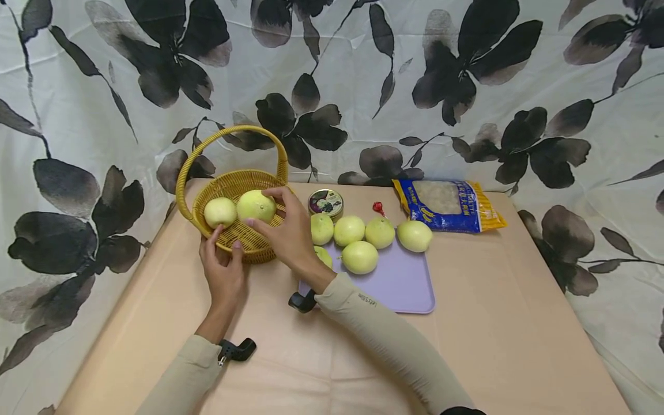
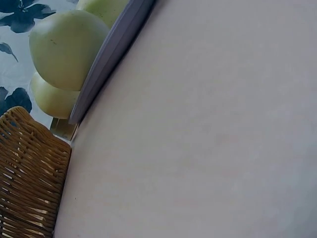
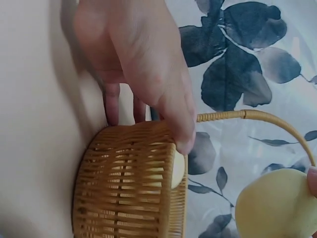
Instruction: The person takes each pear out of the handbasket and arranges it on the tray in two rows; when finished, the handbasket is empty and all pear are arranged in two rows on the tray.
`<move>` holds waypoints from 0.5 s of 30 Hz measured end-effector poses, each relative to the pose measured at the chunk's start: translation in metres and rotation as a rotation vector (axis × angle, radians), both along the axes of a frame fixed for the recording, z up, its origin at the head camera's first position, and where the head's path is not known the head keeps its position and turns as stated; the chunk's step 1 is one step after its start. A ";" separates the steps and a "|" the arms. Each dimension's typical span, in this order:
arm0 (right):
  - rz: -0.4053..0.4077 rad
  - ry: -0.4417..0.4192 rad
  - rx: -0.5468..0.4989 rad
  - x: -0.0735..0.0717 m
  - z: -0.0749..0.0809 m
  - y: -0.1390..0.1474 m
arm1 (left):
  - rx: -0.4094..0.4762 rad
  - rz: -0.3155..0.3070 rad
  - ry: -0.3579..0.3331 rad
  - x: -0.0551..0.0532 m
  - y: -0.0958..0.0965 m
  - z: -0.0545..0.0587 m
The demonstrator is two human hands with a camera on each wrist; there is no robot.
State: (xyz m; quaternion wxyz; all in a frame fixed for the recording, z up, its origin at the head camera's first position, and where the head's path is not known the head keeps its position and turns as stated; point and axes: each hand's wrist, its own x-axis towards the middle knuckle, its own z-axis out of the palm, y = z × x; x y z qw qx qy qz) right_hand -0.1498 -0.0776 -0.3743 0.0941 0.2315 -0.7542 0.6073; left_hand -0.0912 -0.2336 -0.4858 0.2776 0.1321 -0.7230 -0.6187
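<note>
A yellow wicker basket (image 1: 254, 245) with a tall handle stands at the left of the table. My left hand (image 1: 223, 271) holds its near side, one digit over the rim; the right wrist view shows this hand (image 3: 143, 64) too. Inside the basket sits a pale yellow-green round fruit (image 1: 219, 212). My right hand (image 1: 293, 230) grips a second such fruit (image 1: 255, 206) over the basket, its thumb on the near side. In the right wrist view the held fruit (image 3: 275, 203) appears beside the rim. Neither hand shows in the left wrist view.
Right of the basket lies a lilac tray (image 1: 410, 288) bearing several like fruits (image 1: 359, 257). Behind it stand a round tin (image 1: 325, 203), a small red object (image 1: 378, 207) and a blue-yellow packet (image 1: 448, 206). A floral cloth (image 1: 363, 86) hangs behind the table.
</note>
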 end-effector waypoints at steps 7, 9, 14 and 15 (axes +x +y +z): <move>-0.004 -0.029 0.007 0.012 0.004 0.034 | 0.031 -0.009 0.024 -0.001 0.000 0.000; -0.006 -0.036 0.019 0.015 0.004 0.044 | 0.032 -0.006 0.017 -0.002 0.000 0.000; -0.006 -0.059 0.025 0.020 0.001 0.067 | 0.043 -0.004 0.020 -0.001 0.000 -0.001; -0.007 -0.067 0.025 0.021 0.000 0.072 | 0.043 -0.005 0.023 -0.001 -0.001 -0.002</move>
